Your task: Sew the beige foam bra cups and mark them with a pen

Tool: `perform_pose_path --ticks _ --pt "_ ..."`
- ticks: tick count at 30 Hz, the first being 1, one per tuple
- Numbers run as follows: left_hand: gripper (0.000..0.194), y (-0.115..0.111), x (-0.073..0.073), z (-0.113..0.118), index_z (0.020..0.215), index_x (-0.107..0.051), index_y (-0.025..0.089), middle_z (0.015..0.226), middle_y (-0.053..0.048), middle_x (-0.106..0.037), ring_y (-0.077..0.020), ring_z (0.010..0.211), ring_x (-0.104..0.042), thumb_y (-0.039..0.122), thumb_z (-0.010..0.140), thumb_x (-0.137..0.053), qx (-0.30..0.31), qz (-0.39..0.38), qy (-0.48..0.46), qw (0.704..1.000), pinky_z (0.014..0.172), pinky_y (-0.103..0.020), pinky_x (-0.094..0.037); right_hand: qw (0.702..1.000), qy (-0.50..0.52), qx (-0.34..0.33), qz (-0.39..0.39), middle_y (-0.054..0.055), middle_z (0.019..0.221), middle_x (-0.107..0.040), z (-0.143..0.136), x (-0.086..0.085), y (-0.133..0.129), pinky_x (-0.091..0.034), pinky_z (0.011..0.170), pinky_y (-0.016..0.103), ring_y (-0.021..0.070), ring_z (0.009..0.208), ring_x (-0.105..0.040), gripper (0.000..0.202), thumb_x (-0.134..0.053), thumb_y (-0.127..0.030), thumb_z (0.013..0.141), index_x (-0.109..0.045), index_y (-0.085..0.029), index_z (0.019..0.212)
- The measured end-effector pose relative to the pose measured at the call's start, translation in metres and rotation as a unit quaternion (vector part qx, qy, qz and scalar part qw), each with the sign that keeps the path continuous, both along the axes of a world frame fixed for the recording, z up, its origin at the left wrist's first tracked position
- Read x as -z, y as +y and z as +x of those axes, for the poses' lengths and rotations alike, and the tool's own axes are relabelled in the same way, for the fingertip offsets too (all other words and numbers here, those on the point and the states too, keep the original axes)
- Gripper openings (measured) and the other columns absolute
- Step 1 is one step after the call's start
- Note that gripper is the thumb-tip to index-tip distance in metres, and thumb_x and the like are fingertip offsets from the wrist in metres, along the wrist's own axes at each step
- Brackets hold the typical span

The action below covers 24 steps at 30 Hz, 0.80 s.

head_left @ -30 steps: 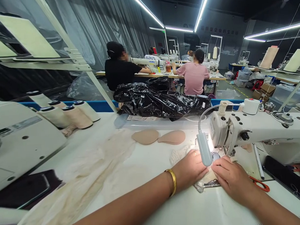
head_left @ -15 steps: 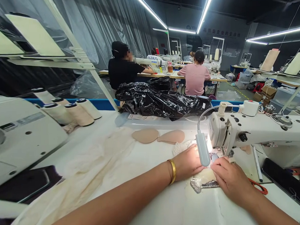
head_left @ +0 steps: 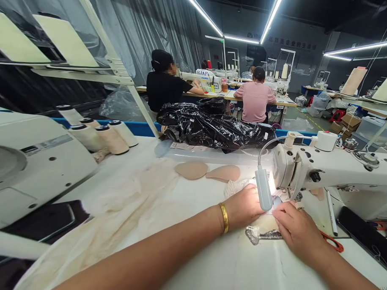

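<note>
At the sewing machine [head_left: 327, 163], both hands are on a small piece of pale fabric [head_left: 265, 223] under the needle area. My left hand [head_left: 244, 206], with a gold bangle at the wrist, has its fingers closed on the fabric's left side; the fingertips are partly behind the grey lamp [head_left: 263, 188]. My right hand [head_left: 298, 226] pinches the fabric's right edge with thumb and fingers, close to the presser foot. White lace [head_left: 235, 187] lies bunched just beyond the left hand. A strip wrapped in clear tape [head_left: 253, 234] is on the table below the fabric.
Two beige pads [head_left: 192, 170] lie farther back, before a black plastic bag [head_left: 212, 125]. Thread cones [head_left: 112, 139] and another machine [head_left: 32, 163] stand left. A white pen [head_left: 332, 214], orange-handled scissors [head_left: 333, 242] and a dark phone [head_left: 368, 236] lie right. Two people sit ahead.
The view has shifted slightly, so background things sit a little farther right. My left hand has moved slightly toward the needle area, its fingertips now more behind the lamp. The right hand stays nearly still.
</note>
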<state>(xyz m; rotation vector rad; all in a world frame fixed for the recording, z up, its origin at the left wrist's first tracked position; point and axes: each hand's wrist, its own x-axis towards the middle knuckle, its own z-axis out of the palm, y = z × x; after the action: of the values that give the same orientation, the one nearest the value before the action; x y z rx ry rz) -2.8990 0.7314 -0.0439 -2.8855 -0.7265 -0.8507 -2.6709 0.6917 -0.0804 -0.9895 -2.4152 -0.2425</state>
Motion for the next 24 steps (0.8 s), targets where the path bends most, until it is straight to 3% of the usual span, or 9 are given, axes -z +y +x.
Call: perform_pose_path --ticks 4,11,14,17,19,22,24 --pt "0.027 0.005 -0.001 -0.002 0.079 -0.066 0.02 0.089 -0.004 -0.071 -0.021 0.084 -0.06 0.015 0.1 -0.048 -0.005 0.04 0.051 0.998 0.084 -0.037 -0.041 1.0 0.002 0.007 -0.011 0.004 0.084 -0.059 -0.002 0.001 0.001 -0.039 0.061 0.032 0.0206 0.073 -0.054 0.024 -0.045 -0.009 0.099 -0.061 -0.024 0.089" --pt "0.013 0.007 0.002 -0.002 0.082 -0.063 0.019 0.096 -0.006 -0.07 -0.0246 0.095 -0.06 0.015 0.093 -0.057 -0.059 0.004 0.074 0.995 0.096 -0.041 -0.039 0.999 0.034 0.0 -0.027 0.005 0.089 -0.061 -0.002 0.001 0.002 -0.043 0.062 0.033 0.0229 0.078 -0.057 0.026 -0.044 -0.011 0.1 -0.064 -0.026 0.104" --pt "0.014 0.01 0.004 0.003 0.08 -0.061 0.018 0.091 -0.007 -0.069 -0.0243 0.09 -0.06 0.008 0.089 -0.055 -0.09 -0.029 0.071 0.993 0.09 -0.04 -0.042 0.996 0.073 -0.02 -0.055 0.006 0.091 -0.063 0.0 -0.001 0.0 -0.045 0.067 0.035 0.024 0.082 -0.059 0.026 -0.043 -0.014 0.1 -0.065 -0.027 0.105" --pt "0.018 0.007 0.001 0.0 0.079 -0.06 0.017 0.085 -0.007 -0.068 -0.0237 0.083 -0.061 0.002 0.086 -0.051 -0.112 -0.04 0.055 0.991 0.083 -0.038 -0.044 0.98 0.137 -0.03 -0.138 0.006 0.092 -0.064 -0.002 -0.007 -0.007 -0.047 0.075 0.038 0.0252 0.086 -0.06 0.022 -0.045 -0.024 0.102 -0.067 -0.027 0.102" --pt "0.023 -0.008 -0.003 -0.008 0.085 -0.061 0.017 0.084 -0.006 -0.069 -0.0219 0.08 -0.062 -0.002 0.084 -0.049 -0.116 -0.049 0.045 0.991 0.081 -0.035 -0.046 0.943 0.208 -0.016 -0.259 0.004 0.091 -0.065 -0.007 -0.012 -0.013 -0.048 0.076 0.037 0.0245 0.085 -0.061 0.02 -0.048 -0.035 0.103 -0.064 -0.027 0.109" --pt "0.031 -0.058 -0.002 -0.018 0.107 -0.064 0.02 0.1 -0.005 -0.072 -0.0202 0.093 -0.065 0.001 0.088 -0.048 -0.095 -0.092 -0.018 0.991 0.088 -0.033 -0.048 0.82 0.35 -0.015 -0.452 0.0 0.082 -0.064 -0.024 -0.02 -0.025 -0.047 0.07 0.033 0.0216 0.076 -0.06 0.037 -0.056 -0.05 0.097 -0.052 -0.027 0.126" --pt "0.029 -0.101 0.006 -0.017 0.119 -0.065 0.023 0.122 -0.008 -0.07 -0.0243 0.112 -0.062 0.017 0.09 -0.063 -0.04 -0.238 -0.157 0.958 0.1 -0.039 -0.047 0.751 0.431 -0.027 -0.499 -0.005 0.074 -0.06 -0.038 -0.022 -0.034 -0.046 0.068 0.03 0.0189 0.07 -0.057 0.049 -0.065 -0.052 0.091 -0.048 -0.025 0.128"
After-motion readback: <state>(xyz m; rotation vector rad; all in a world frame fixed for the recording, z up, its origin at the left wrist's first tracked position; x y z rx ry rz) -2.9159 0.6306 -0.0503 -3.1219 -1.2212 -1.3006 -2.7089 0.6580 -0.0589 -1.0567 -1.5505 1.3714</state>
